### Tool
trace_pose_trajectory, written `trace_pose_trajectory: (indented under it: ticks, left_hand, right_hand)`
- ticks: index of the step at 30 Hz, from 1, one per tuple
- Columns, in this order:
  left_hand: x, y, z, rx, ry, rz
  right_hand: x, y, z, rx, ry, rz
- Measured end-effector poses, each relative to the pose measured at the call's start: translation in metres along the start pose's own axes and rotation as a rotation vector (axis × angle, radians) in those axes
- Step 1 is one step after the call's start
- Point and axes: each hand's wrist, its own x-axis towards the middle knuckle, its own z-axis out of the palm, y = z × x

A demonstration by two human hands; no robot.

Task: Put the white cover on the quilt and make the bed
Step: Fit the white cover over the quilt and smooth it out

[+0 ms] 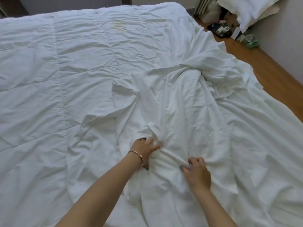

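A white stitched quilt (65,76) lies spread over the bed, filling the left and middle of the view. A smooth white cover (205,115) is bunched over its right part and spills onto the floor at the right. My left hand (146,150), with a bracelet on the wrist, has its fingers tucked under a fold of the cover. My right hand (196,172) grips the same gathered ridge of cover a little nearer to me. Between the two hands the cloth is stretched into a tight roll (172,156).
Wooden floor (262,63) runs along the bed's right side. White pillows (249,9) are stacked in the far right corner above small clutter on the floor (224,27). A dark headboard or frame (14,5) stands at the far left.
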Motion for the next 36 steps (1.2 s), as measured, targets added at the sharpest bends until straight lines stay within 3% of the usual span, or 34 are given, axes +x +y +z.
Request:
trace_pose_trajectory:
  ticks: [5, 6, 8, 9, 11, 13, 15, 18, 20, 23, 26, 29, 32, 36]
  left_hand:
    - [-0.008, 0.018, -0.037, 0.041, 0.282, 0.086]
    - [-0.013, 0.021, -0.044, 0.025, 0.325, 0.116]
    - [-0.023, 0.02, -0.053, 0.017, 0.46, 0.179]
    - [-0.027, 0.017, -0.054, 0.026, 0.514, 0.171]
    - [-0.035, 0.005, -0.056, -0.013, 0.545, 0.04]
    - [-0.049, -0.01, -0.066, -0.119, 0.464, -0.175]
    - [-0.061, -0.018, -0.069, -0.123, 0.269, -0.32]
    - [-0.09, 0.009, -0.069, -0.052, -0.217, -0.251]
    - [-0.112, 0.049, -0.069, -0.184, -0.3, -0.034]
    - [-0.119, 0.102, -0.079, -0.378, 0.043, 0.241]
    - [-0.105, 0.106, -0.111, -0.661, 0.4, 0.08]
    - [-0.108, 0.077, -0.151, -1.111, 0.607, 0.007]
    - [-0.122, 0.036, -0.175, -1.382, 0.742, 0.005]
    - [-0.138, -0.001, -0.18, -1.395, 0.651, -0.11]
  right_hand:
    - [-0.049, 0.006, -0.009, 0.128, 0.169, -0.194]
    - [-0.069, 0.009, -0.008, 0.092, 0.095, -0.205]
    - [-0.12, 0.012, -0.002, -0.085, -0.208, -0.229]
    - [-0.144, 0.015, 0.005, -0.178, -0.35, -0.247]
    - [-0.177, 0.03, 0.019, -0.296, -0.456, -0.209]
    - [-0.184, 0.05, 0.018, -0.388, -0.415, -0.086]
    - [-0.175, 0.059, -0.005, -0.416, -0.331, -0.022]
    - [-0.148, 0.061, -0.055, -0.297, -0.126, 0.039]
    - [-0.133, 0.041, -0.093, -0.164, 0.033, -0.009]
    - [-0.125, -0.003, -0.138, 0.054, 0.161, -0.24]
    - [-0.124, -0.022, -0.148, 0.29, 0.274, -0.418]
    - [-0.111, 0.0, -0.127, 0.064, 0.358, -0.277]
    - [-0.092, 0.022, -0.117, -0.164, 0.203, -0.02]
    - [-0.049, 0.009, -0.116, -0.299, -0.109, 0.034]
